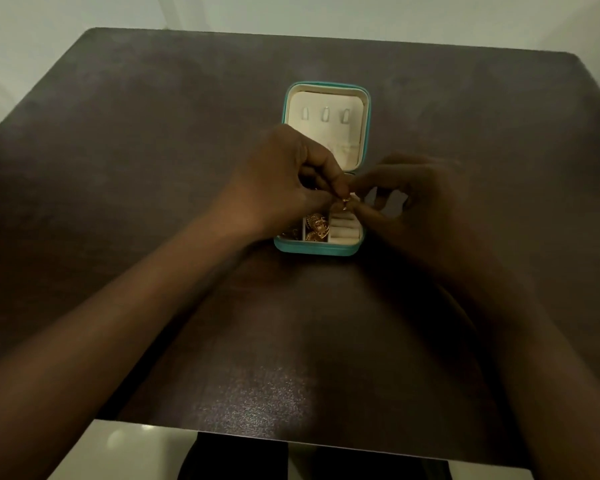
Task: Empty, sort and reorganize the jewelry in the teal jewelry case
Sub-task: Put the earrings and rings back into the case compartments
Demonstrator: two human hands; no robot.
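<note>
The teal jewelry case (pixel 313 249) lies open in the middle of the dark table, its cream lid (pixel 326 109) folded back away from me with three small hooks on it. Gold round earrings (pixel 316 226) fill the middle compartment of the base, and cream ring rolls (pixel 343 230) sit in the right one. Over the base, my left hand (pixel 284 188) and my right hand (pixel 416 199) meet. Both pinch one small gold piece (pixel 345 201) between their fingertips. My hands hide the back part of the base.
The dark brown table (pixel 153 168) spreads wide on all sides of the case. Its near edge (pixel 291 441) runs just above a pale floor and my dark trousers. Pale walls stand behind the far edge.
</note>
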